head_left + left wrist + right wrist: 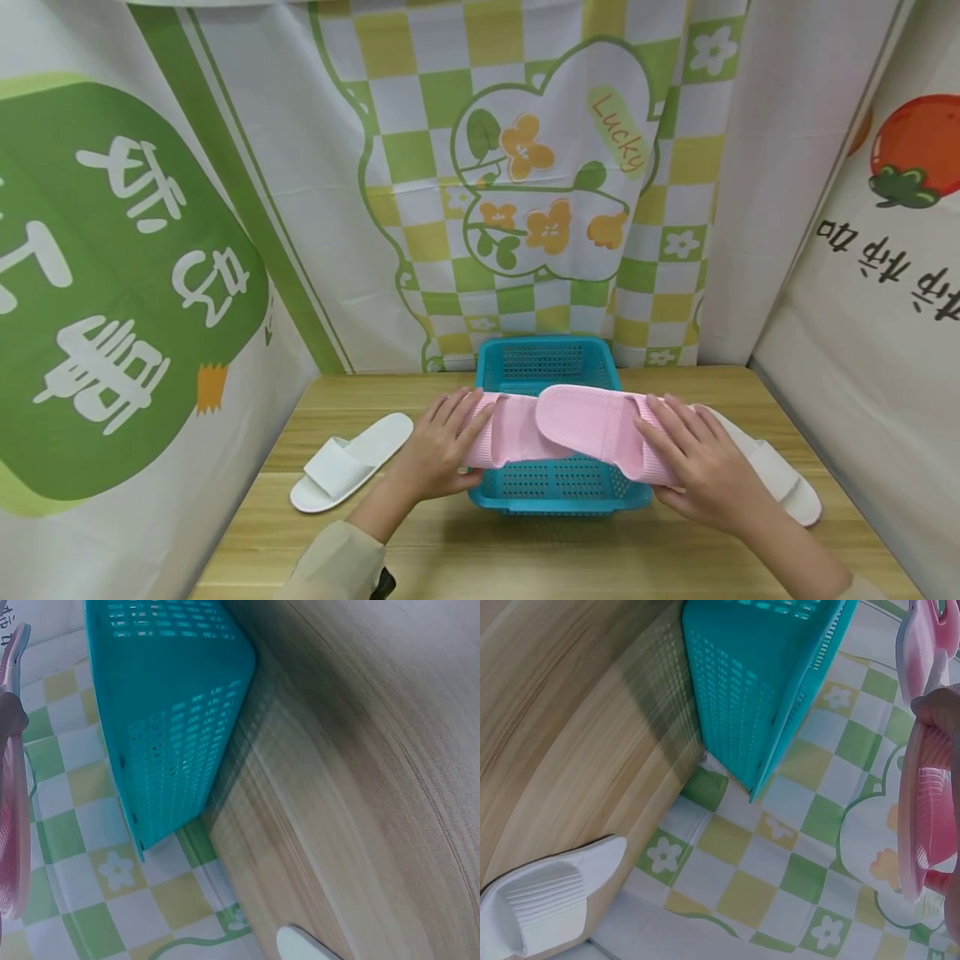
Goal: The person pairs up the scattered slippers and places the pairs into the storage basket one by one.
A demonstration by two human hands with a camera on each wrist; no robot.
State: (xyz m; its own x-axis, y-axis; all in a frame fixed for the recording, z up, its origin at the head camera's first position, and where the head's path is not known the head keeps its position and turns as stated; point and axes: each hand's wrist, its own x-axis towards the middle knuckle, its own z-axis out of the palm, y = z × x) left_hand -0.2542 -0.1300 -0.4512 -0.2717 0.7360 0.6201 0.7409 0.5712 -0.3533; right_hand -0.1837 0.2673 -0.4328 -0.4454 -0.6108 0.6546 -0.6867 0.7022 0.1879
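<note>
Two pink slippers are held up over a blue plastic basket (562,492), their toe or heel ends overlapping in the head view. My left hand (442,450) grips the left pink slipper (517,425) around its strap, thumb below and fingers over the top. The right pink slipper (585,417) lies in front of it, and my right hand (701,467) holds it by the strap end. In the right wrist view, the thumb presses the edge of the pink slipper (909,817). At the left wrist view's edge only part of a pink slipper (21,832) shows.
A white slipper (341,467) lies on the wooden table (420,550) left of the basket. Another white slipper (776,475) lies to the right, partly hidden by my right hand. Printed cloth (420,158) hangs behind and at both sides.
</note>
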